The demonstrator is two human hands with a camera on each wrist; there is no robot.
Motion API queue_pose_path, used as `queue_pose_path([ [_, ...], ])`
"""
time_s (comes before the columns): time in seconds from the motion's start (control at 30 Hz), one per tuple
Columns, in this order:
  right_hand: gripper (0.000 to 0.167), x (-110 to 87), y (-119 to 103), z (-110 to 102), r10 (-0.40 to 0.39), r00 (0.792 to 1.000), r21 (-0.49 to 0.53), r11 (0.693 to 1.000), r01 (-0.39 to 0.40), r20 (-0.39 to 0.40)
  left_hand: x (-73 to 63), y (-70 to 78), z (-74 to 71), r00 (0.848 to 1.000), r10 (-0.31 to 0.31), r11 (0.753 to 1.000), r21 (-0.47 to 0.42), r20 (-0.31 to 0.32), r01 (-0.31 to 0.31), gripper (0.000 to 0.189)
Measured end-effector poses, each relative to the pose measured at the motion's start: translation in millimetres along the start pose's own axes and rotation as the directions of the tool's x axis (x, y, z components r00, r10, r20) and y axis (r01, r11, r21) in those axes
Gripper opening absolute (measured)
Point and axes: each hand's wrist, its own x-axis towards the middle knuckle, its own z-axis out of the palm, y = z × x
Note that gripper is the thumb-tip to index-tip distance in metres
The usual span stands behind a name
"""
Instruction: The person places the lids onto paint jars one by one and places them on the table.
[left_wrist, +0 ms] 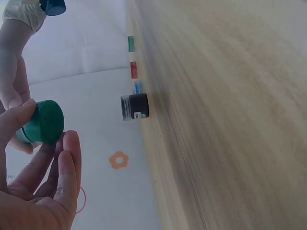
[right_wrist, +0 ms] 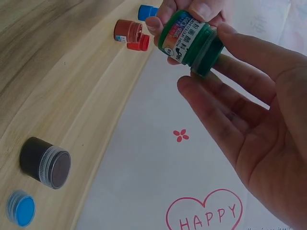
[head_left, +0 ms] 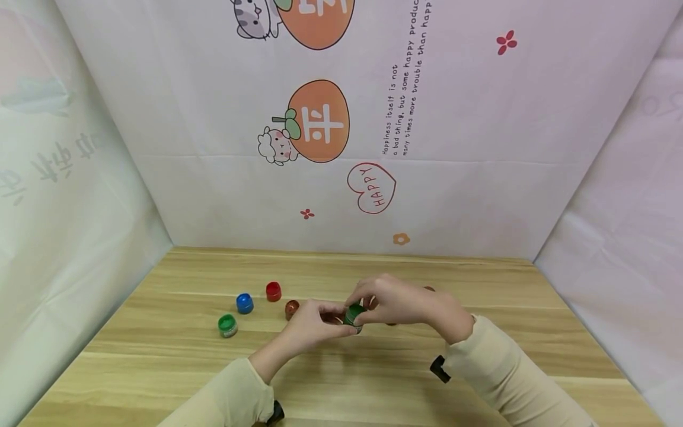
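Four small jars stand on the wooden counter (head_left: 395,385) in the head view, out toward nine o'clock of the dark green jar (head_left: 354,312): a bright green jar (head_left: 227,325), a blue jar (head_left: 244,303), a red jar (head_left: 273,291) and a brown jar (head_left: 291,309). The gaps between them seem wide enough to lift any one without knocking its neighbour. The left hand (head_left: 315,326) and the right hand (head_left: 395,299) come together on the dark green jar, both clamped on it. Something brownish peeks out behind the right hand toward three o'clock, too covered to name with confidence.

From the left wrist, the dark green jar is up off the counter and tilted, the left hand at six o'clock of it, the right hand at eleven. A black jar (left_wrist: 135,106) stands upright at three o'clock, well apart, which probably leaves both hands room to work.

From the right wrist, the right hand reaches in from between four and five o'clock, thumb and fingers curved round the capped end; the left hand grips the labelled body from twelve. That split likely steadies the jar while giving the right hand purchase on the cap. A light blue jar (right_wrist: 21,209) stands between seven and eight o'clock.
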Motion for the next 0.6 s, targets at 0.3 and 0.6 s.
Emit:
queue_pose_path([
  [0.3,0.022,0.6,-4.8,4.4,0.093,0.994,-0.1,0.99,-0.099,-0.057,-1.0,0.6,-0.3,1.0,-0.007,1.0,-0.024,-0.002,0.007,0.038],
  [0.6,0.029,-0.4,-8.8,2.5,0.107,0.992,-0.116,0.987,-0.114,-0.063,-1.0,0.5,0.2,1.0,0.006,1.0,-0.03,-0.003,-0.006,0.04],
])
